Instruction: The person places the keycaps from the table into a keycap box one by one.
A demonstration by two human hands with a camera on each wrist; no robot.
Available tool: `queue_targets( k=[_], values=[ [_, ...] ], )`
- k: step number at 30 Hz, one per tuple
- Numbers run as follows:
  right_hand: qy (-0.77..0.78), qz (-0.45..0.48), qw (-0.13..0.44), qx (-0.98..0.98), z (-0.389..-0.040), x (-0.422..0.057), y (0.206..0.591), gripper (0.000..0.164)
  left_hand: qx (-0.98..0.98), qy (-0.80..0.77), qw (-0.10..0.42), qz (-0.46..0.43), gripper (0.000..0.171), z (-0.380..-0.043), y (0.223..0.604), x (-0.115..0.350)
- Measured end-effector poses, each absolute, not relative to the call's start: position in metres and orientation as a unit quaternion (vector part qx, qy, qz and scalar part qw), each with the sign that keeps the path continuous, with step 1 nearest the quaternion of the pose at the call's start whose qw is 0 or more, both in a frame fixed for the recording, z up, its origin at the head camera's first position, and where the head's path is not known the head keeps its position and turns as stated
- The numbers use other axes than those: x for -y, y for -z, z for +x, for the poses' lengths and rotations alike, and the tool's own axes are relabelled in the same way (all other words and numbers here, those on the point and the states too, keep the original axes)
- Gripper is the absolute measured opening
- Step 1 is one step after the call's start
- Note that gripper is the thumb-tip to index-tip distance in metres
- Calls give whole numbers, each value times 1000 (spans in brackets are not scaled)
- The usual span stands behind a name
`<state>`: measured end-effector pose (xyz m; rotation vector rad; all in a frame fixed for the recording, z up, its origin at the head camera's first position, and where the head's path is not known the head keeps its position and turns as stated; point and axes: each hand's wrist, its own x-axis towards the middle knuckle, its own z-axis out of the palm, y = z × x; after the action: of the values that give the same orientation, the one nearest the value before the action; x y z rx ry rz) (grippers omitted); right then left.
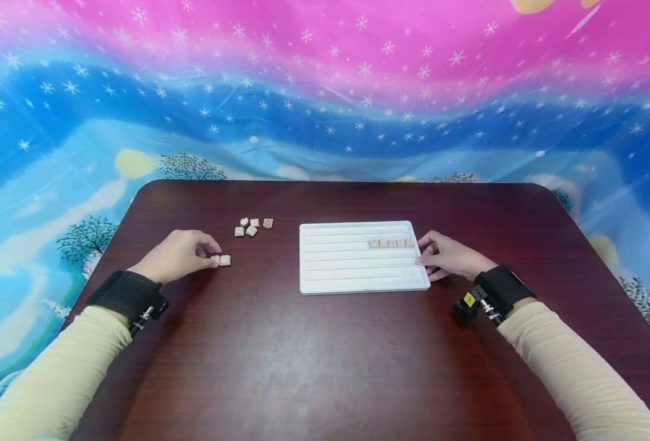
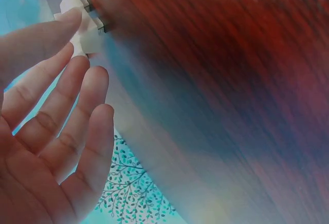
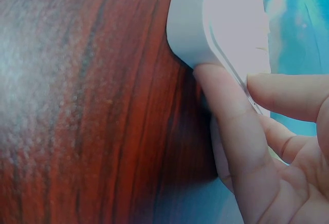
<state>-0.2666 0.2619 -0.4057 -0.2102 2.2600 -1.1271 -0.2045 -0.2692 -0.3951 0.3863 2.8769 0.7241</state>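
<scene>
At the table's left, my left hand (image 1: 184, 257) has its thumb and index finger at a small cream keycap (image 1: 215, 258), pinching it. A second keycap (image 1: 225, 260) sits right beside that one. In the left wrist view, the thumb (image 2: 64, 26) overlaps the keycaps (image 2: 92, 40) and the other fingers are spread loosely. My right hand (image 1: 448, 254) grips the right edge of a white ridged tray (image 1: 358, 289), thumb over the rim and fingers against its side and underneath. A row of several keycaps (image 1: 392, 244) lies in one of the tray's upper grooves, at its right end.
Several loose keycaps (image 1: 251, 231) lie scattered between the left hand and the tray, farther back. All of it rests on a dark red-brown wooden table (image 1: 303, 361). Behind the table hangs a patterned cloth (image 1: 325, 92). Each wrist wears a black camera strap (image 1: 123, 297).
</scene>
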Motion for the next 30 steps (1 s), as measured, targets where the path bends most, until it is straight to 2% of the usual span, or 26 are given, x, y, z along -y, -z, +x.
queue_targets(
  k=[13,30],
  values=[
    [425,-80,299,-851,-267,-260,406,45,-959,-241,83,127,7,-209,400,270],
    [429,-86,297,-849,-266,-262,406,45,-963,-234,54,122,12,-209,384,260]
  ],
)
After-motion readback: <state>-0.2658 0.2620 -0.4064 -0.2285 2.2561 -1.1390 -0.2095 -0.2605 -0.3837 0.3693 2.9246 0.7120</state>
